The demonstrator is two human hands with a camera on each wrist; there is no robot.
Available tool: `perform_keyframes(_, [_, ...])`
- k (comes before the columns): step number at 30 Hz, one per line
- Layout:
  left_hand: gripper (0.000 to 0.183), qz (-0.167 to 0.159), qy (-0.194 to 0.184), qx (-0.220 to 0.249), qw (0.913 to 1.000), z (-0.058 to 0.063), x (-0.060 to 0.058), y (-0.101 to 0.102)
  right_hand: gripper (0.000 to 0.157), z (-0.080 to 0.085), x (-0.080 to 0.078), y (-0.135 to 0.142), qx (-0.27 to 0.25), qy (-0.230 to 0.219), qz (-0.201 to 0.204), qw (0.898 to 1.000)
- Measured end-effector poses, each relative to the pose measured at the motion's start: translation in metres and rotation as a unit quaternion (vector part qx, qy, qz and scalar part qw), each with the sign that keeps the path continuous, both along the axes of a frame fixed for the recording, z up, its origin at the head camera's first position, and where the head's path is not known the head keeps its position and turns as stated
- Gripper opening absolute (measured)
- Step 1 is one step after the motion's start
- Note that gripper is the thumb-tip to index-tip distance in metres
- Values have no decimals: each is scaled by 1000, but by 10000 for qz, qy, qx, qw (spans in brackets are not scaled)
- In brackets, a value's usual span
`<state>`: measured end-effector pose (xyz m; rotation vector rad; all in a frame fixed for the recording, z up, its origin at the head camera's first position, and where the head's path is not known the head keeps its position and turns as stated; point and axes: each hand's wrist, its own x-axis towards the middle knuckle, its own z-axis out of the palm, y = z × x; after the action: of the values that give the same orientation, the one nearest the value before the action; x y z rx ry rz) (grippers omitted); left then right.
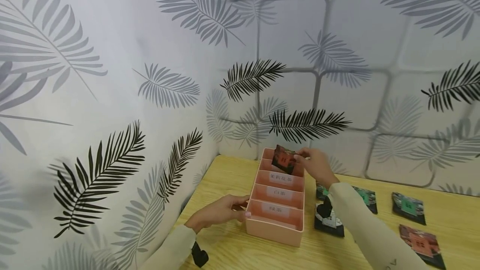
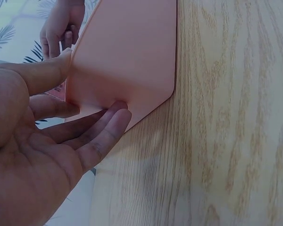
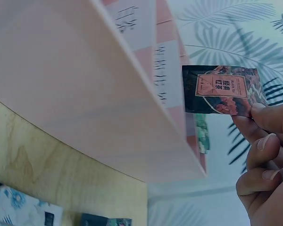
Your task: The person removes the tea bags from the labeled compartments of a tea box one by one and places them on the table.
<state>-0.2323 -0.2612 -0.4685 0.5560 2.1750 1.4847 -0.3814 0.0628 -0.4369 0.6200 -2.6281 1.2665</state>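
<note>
My right hand (image 1: pixel 315 163) pinches a dark tea packet with a red label (image 1: pixel 284 159) by its edge; the label reads BLACK TEA in the right wrist view. The packet (image 3: pixel 222 90) is tilted over the rear compartments of a pink divided box (image 1: pixel 275 228). Handwritten white labels (image 1: pixel 279 193) mark several of its dividers. At the box's front left corner, my left hand (image 1: pixel 221 211) holds the rim and side wall. Up close, the left hand (image 2: pixel 52 136) has its thumb at the rim and other fingertips against the outer wall.
Right of the box, several packets lie on the wooden table (image 1: pixel 221 178): a white-and-black one (image 1: pixel 330 224), green-labelled ones (image 1: pixel 408 206) and a red-labelled one (image 1: pixel 421 243). A leaf-patterned curtain (image 1: pixel 240 45) stands behind and to the left.
</note>
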Motion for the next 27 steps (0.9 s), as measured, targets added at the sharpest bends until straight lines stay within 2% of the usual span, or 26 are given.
perform_keyframes(5, [65, 24, 77, -8, 10000, -1, -2, 4, 31, 13, 2, 15, -233, -59, 62, 9997])
perform_keyframes(12, [66, 1, 88, 22, 10000, -6, -6, 8, 31, 20, 3, 38, -86, 372, 124, 9992])
perform_keyframes(18, [65, -5, 48, 22, 10000, -6, -6, 10, 33, 20, 16, 56, -133, 408, 162, 9989])
perform_keyframes(27, [67, 58, -16, 10, 10000, -4, -5, 10, 33, 24, 33, 79, 91, 516, 143, 9985])
